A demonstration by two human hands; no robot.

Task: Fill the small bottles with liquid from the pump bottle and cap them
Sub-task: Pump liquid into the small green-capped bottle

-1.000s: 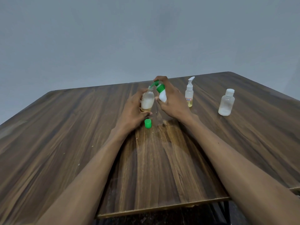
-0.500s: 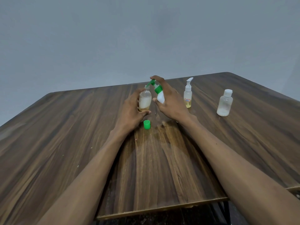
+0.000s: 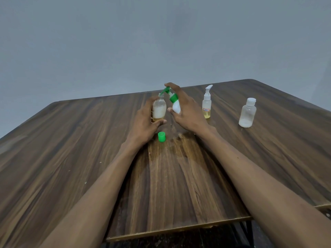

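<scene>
Not much has shifted since a second ago, both hands are basically in the same spot mid-fill, maybe tipped a hair more. Left hand (image 3: 145, 122) is wrapped around the small bottle (image 3: 159, 109), held just above the bench (image 3: 71, 158), while the right hand (image 3: 186, 111) grips the pump bottle (image 3: 174, 104) tilted over, a finger on top of its green nozzle (image 3: 165, 90) aimed at the open neck. That neck is tiny, so if either hand wobbles the squirt probably lands on the wood. It looks foamy and fairly full too, so overflow seems likely. Green cap (image 3: 161, 136) sits loose right under the wrists, easy to knock. The spray bottle (image 3: 206, 104) and capped bottle (image 3: 247, 113) stand off to the right.
</scene>
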